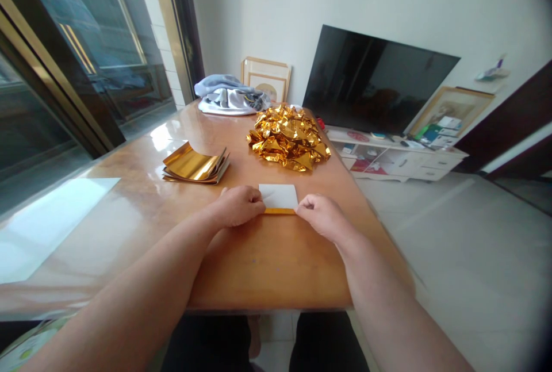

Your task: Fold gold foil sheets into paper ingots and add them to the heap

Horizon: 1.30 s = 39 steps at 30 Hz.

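Observation:
A sheet of gold foil paper (278,195) lies on the table with its white side up, and its near edge is turned over into a narrow gold strip. My left hand (240,205) pinches the left end of that strip. At the right end, the fingertips of my right hand (319,214) are pressed together on the fold. Left of the sheet sits a stack of gold foil paper (194,166), its top sheets curling up. Beyond it to the right is a heap of folded gold foil pieces (288,137).
Folded clothes (230,96) lie at the far end of the wooden table (267,268). Framed pictures (268,76) lean on the wall behind. A television (375,81) stands above a white cabinet (401,159) past the table's right edge.

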Each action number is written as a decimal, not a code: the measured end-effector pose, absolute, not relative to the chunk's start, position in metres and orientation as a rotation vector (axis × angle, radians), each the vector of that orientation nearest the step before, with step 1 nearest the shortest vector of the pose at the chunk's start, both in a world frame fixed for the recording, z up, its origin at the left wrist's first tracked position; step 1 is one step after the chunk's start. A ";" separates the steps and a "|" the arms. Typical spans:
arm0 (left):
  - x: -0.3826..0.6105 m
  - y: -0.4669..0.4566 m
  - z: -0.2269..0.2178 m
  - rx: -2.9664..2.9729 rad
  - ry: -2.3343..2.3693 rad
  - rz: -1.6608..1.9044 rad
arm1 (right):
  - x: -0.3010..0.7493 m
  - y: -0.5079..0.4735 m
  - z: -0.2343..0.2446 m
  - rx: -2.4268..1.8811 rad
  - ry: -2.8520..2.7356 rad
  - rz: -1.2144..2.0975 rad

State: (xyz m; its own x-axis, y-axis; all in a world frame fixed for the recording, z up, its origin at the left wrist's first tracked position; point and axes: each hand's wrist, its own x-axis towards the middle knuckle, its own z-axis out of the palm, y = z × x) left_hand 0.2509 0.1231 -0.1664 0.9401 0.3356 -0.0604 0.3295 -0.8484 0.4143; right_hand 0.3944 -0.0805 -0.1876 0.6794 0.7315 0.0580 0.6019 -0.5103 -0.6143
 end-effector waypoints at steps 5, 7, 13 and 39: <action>0.250 0.119 -0.162 2.714 0.451 0.033 | 0.397 -0.080 -0.190 -2.279 -1.008 0.311; 0.251 0.117 -0.161 2.736 0.446 0.044 | 0.397 -0.080 -0.191 -2.272 -1.000 0.311; 0.253 0.115 -0.165 2.826 0.403 0.079 | 0.398 -0.080 -0.193 -2.279 -1.013 0.313; 0.249 0.109 -0.168 2.909 0.277 0.280 | 0.393 -0.079 -0.190 -2.306 -1.021 0.229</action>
